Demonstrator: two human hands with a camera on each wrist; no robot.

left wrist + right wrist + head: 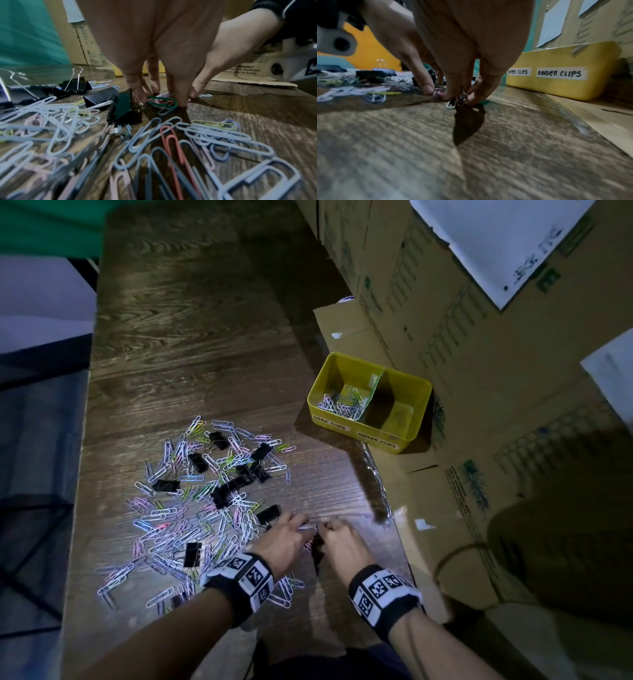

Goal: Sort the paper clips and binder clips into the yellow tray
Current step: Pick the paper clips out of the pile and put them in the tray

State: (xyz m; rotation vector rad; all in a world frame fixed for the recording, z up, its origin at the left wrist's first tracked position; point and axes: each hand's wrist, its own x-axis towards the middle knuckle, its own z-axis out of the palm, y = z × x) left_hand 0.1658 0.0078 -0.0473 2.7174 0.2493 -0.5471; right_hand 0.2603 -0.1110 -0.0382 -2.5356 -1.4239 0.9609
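Your right hand pinches a small bunch of paper clips between thumb and fingertips, their lower ends touching the wooden worktop. Your left hand, just beside it, has its fingertips pressed down on a green paper clip at the near edge of the pile; whether that grip has closed on anything cannot be told.

The main heap of pastel paper clips spreads to the left, with black binder clips scattered through it. These wire clips are likely light, stiff and prone to hooking together, so lift by the rounded loops and expect strays to trail. The binder clips look heavier and rigid; take them by the black body or the wire handles.

The yellow tray sits well apart, ahead and right, against cardboard boxes. Its left compartment, labelled for paper clips, holds some; the binder clip side looks empty.
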